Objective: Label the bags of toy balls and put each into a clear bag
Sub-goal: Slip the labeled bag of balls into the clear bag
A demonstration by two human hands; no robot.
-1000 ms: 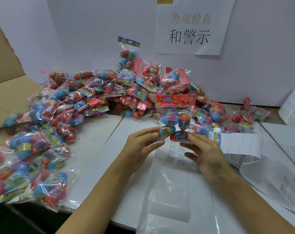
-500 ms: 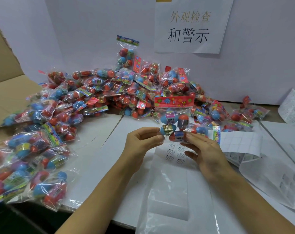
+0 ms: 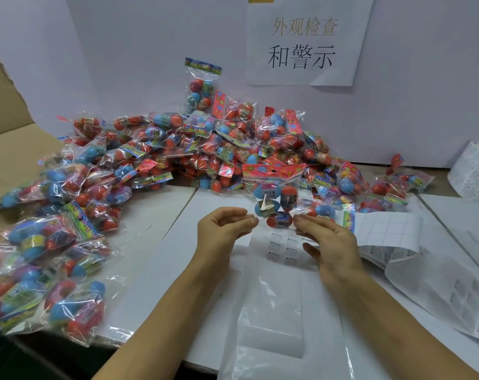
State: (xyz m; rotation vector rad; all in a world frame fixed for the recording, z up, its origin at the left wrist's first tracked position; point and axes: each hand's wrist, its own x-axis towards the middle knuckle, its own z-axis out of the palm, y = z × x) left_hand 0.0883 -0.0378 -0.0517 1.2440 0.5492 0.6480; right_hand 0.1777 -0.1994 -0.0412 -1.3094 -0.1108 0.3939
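A toy ball bag [image 3: 274,200] with a red flowered header stands upright between my hands, with blue and red balls inside. Its lower end sits at the mouth of a clear bag [image 3: 282,311], which lies flat on the white table [image 3: 161,250] and runs toward me. Small warning print shows on the clear bag just under the balls. My left hand [image 3: 222,229] pinches the clear bag's mouth on the left. My right hand [image 3: 329,239] pinches it on the right.
A big pile of toy ball bags [image 3: 178,149] covers the back and left of the table. A cardboard flap [image 3: 10,149] rises at the far left. Label sheets [image 3: 386,229] lie at the right, and a paper sign [image 3: 304,42] hangs on the wall.
The toy ball bag has sunk a little lower between my hands. Both hands stay at the clear bag's mouth, almost unmoved.
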